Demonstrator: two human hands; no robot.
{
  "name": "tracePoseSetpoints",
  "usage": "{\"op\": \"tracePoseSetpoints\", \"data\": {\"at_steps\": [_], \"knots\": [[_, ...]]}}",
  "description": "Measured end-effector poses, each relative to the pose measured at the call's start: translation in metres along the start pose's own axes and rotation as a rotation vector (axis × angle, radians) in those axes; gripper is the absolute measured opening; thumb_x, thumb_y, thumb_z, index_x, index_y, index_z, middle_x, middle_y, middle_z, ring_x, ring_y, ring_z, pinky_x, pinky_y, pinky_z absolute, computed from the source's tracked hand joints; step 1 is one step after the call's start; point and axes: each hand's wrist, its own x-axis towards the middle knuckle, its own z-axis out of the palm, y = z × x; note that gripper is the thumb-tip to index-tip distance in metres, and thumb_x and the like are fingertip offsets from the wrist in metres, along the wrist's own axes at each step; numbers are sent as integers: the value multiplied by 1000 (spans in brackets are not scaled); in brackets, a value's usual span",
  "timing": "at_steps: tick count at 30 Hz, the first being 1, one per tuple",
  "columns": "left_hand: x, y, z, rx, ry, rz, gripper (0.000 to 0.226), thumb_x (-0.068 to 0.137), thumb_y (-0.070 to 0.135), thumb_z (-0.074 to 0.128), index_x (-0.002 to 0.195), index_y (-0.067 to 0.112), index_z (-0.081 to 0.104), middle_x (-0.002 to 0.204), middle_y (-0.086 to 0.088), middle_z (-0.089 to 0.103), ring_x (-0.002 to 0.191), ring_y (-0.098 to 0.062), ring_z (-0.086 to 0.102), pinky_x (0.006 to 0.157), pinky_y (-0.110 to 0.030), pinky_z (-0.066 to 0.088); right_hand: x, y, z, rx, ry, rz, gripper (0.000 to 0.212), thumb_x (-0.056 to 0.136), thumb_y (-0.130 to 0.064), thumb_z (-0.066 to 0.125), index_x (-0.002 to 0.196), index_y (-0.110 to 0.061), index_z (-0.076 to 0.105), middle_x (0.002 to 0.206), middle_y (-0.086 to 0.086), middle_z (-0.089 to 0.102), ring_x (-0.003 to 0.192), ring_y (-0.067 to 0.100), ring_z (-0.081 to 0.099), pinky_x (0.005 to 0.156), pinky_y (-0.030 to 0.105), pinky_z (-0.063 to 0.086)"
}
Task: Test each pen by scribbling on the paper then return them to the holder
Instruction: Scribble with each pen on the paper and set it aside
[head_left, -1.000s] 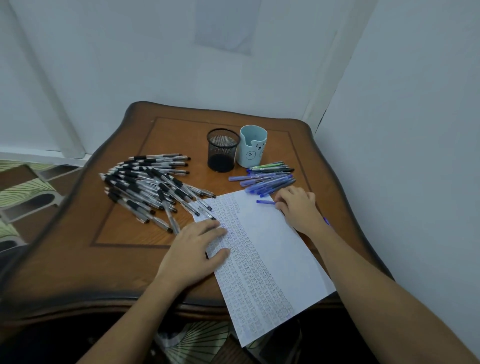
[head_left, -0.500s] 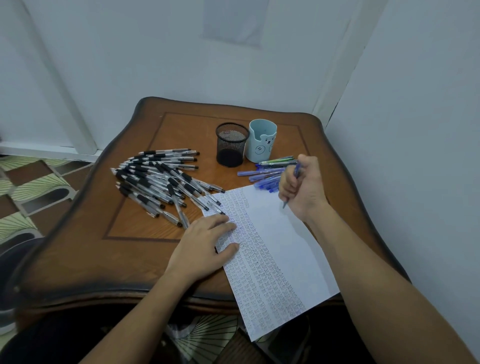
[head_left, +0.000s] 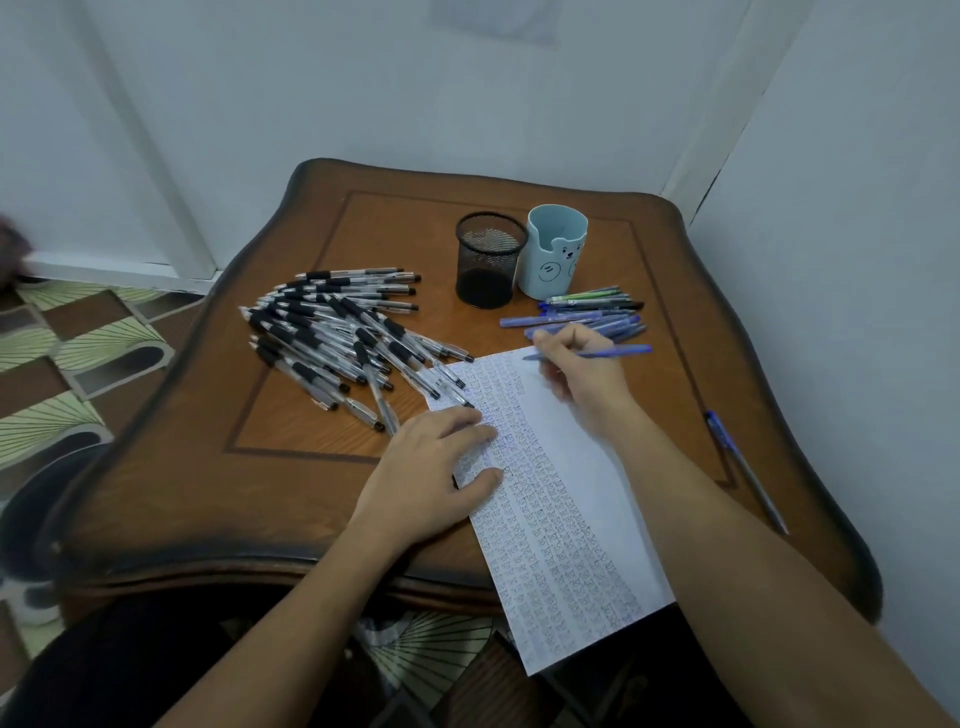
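My right hand (head_left: 584, 374) grips a blue pen (head_left: 618, 353) in a writing hold, its tip on the top edge of the white paper (head_left: 587, 499), which is covered with rows of scribbles. My left hand (head_left: 431, 467) lies flat on the paper's left edge, fingers straight. A black mesh holder (head_left: 489, 260) and a light blue bear holder (head_left: 555, 252) stand at the back of the table. Several blue and green pens (head_left: 592, 312) lie just behind my right hand. A big pile of black-grip clear pens (head_left: 343, 338) lies to the left.
The brown wooden table (head_left: 291, 415) stands in a corner of white walls. One blue-capped pen (head_left: 745, 467) lies alone near the table's right edge. The paper's lower end hangs over the front edge. Patterned floor shows at the left.
My right hand picked a blue pen off the table, lifted it in a fist, then turned it into a writing hold with the tip down on the paper's top. My left hand stayed flat.
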Motion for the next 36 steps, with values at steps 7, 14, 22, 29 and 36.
{"op": "tracePoseSetpoints", "data": {"at_steps": [7, 14, 22, 29, 36], "knots": [[1, -1, 1, -1, 9, 7, 53, 85, 58, 48, 123, 25, 66, 128, 6, 59, 119, -10, 49, 102, -32, 34, -1, 17, 5, -136, 71, -66, 38, 79, -15, 83, 61, -8, 50, 52, 5, 57, 47, 9, 55, 51, 21, 48], [2, -2, 2, -11, 22, 11, 52, 83, 57, 51, 119, 24, 68, 124, 6, 60, 117, -11, 52, 100, -33, 35, -2, 22, 7, -182, 94, -85, 47, 81, 7, 69, 52, -16, 40, 45, -8, 40, 47, 5, 53, 60, 33, 53], [3, -2, 3, -18, 31, 8, 50, 83, 57, 52, 118, 25, 68, 123, 7, 60, 116, -11, 52, 100, -34, 35, -1, 23, 6, -259, 77, -163, 45, 79, 5, 68, 50, -18, 42, 47, -7, 40, 48, 8, 51, 56, 24, 48], [3, -2, 4, -28, 30, 0, 50, 83, 57, 52, 118, 26, 68, 123, 8, 60, 117, -10, 52, 100, -36, 36, 1, 23, 4, -220, 71, -114, 48, 76, 6, 67, 47, -22, 42, 49, 3, 37, 49, 17, 54, 60, 32, 48], [3, -3, 5, -34, 27, -10, 50, 82, 58, 53, 118, 26, 68, 123, 7, 60, 117, -12, 53, 101, -39, 40, 1, 23, 4, -211, 71, -117, 48, 78, 5, 65, 48, -23, 39, 51, 0, 35, 47, 9, 47, 60, 33, 47]]}}
